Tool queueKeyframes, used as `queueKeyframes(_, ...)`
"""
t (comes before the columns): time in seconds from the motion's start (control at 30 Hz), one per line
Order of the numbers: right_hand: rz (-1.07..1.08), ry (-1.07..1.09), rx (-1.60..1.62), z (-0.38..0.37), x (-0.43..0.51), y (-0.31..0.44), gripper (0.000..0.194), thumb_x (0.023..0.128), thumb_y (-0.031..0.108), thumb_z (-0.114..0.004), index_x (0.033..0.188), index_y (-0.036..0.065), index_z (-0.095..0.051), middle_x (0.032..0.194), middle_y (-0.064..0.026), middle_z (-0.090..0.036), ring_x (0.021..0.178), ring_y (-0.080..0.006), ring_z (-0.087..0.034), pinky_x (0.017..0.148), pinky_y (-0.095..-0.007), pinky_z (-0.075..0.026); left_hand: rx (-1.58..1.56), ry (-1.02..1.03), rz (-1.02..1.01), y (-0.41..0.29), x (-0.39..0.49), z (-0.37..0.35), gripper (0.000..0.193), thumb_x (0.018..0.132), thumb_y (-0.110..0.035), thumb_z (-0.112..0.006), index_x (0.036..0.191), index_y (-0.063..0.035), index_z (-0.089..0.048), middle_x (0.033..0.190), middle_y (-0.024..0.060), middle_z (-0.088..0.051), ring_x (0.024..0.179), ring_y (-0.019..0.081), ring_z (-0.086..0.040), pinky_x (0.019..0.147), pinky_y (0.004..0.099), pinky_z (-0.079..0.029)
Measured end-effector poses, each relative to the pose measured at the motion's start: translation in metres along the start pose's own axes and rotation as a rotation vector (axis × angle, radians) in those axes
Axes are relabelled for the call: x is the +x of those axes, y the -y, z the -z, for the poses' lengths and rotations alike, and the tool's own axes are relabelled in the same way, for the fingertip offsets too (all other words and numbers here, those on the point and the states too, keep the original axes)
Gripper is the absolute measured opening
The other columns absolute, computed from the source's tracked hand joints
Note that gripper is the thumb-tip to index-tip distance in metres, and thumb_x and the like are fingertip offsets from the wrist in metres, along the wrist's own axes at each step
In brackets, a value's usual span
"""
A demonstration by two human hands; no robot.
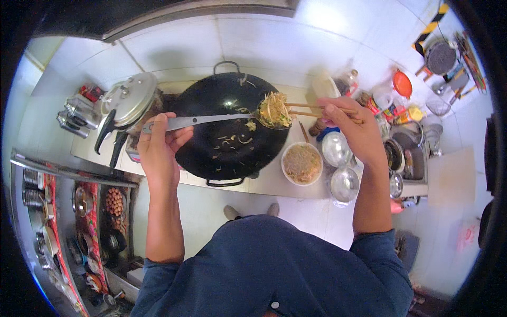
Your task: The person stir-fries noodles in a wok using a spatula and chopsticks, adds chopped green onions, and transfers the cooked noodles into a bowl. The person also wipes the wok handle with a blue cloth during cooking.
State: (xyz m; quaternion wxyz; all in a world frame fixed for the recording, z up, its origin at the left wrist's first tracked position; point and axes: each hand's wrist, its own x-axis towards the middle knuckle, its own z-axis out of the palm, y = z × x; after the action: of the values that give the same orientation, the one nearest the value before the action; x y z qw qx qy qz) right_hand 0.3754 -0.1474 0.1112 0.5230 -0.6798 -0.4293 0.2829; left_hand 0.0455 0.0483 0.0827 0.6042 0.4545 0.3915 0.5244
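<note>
My left hand [162, 138] grips the grey handle of a long metal ladle [206, 120], held level over a big black wok [233, 154]. Heaped in the ladle's bowl is a stir-fry of noodles or bean sprouts [274, 109] with yellow and green bits. From the right, a pair of wooden chopsticks [305, 109] in my right hand [348, 123] reaches into that heap. Scattered shreds of food lie on the wok's inner surface. Beside the wok, on the counter, stands a white bowl [302, 163] full of noodle-like food.
A pressure cooker [128, 101] sits left of the wok. Two shiny metal bowls [344, 184] are at the counter's front edge, right of the food bowl. Bottles and jars [390, 107] crowd the back right, before a sink [416, 158]. Shelves with pots and eggs [115, 202] stand at lower left.
</note>
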Motion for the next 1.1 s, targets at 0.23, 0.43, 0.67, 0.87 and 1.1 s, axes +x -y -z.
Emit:
queueKeyframes(0.23,-0.231,-0.156,0.169,0.057,-0.076,-0.095,0.036,0.107,0.027,-0.069,0.128,-0.001,-0.074,0.098,-0.0035,-0.074,0.088,-0.0105,-0.068,0.082,-0.0264,-0.055,0.234,0.237,0.07,0.03,-0.065,-0.087,0.028,0.112,-0.023,-0.057,0.115,0.003,-0.066,0.102,0.0123,-0.071,0.081,0.0183,-0.075,0.073,0.0309,-0.065)
queueKeyframes(0.43,-0.339,-0.213,0.273,0.06,-0.104,-0.216,0.037,0.107,0.026,-0.067,0.129,-0.003,-0.073,0.098,-0.0049,-0.073,0.086,-0.0124,-0.068,0.081,-0.0268,-0.056,0.591,0.415,-0.025,0.104,-0.099,-0.145,0.037,0.113,-0.03,-0.053,0.114,0.004,-0.066,0.088,0.0125,-0.072,0.075,0.0176,-0.075,0.07,0.0326,-0.058)
queueKeyframes(0.67,-0.406,-0.238,0.234,0.043,-0.108,-0.294,0.035,0.107,0.028,-0.066,0.126,0.0,-0.074,0.1,-0.0061,-0.077,0.083,-0.0128,-0.07,0.077,-0.0284,-0.058,0.93,0.488,-0.133,0.16,-0.108,-0.174,0.036,0.11,-0.029,-0.052,0.117,0.0032,-0.066,0.106,0.0304,-0.071,0.1,0.0497,-0.069,0.089,0.0536,-0.054)
queueKeyframes(0.87,-0.391,-0.317,0.231,0.043,-0.102,-0.25,0.033,0.107,0.029,-0.067,0.121,0.0,-0.075,0.101,-0.0065,-0.076,0.084,-0.0112,-0.069,0.076,-0.0271,-0.058,0.978,0.471,-0.199,0.148,-0.114,-0.181,0.035,0.111,-0.028,-0.051,0.114,0.0036,-0.066,0.091,0.0241,-0.073,0.088,0.0443,-0.072,0.082,0.0504,-0.055)
queueKeyframes(1.1,-0.347,-0.341,0.466,0.016,-0.098,-0.292,0.035,0.106,0.03,-0.069,0.12,-0.001,-0.074,0.105,-0.0074,-0.076,0.086,-0.0127,-0.071,0.078,-0.0272,-0.058,0.965,0.443,-0.16,0.154,-0.116,-0.179,0.036,0.112,-0.029,-0.049,0.112,0.003,-0.066,0.084,0.0196,-0.073,0.081,0.0372,-0.074,0.079,0.0471,-0.056)
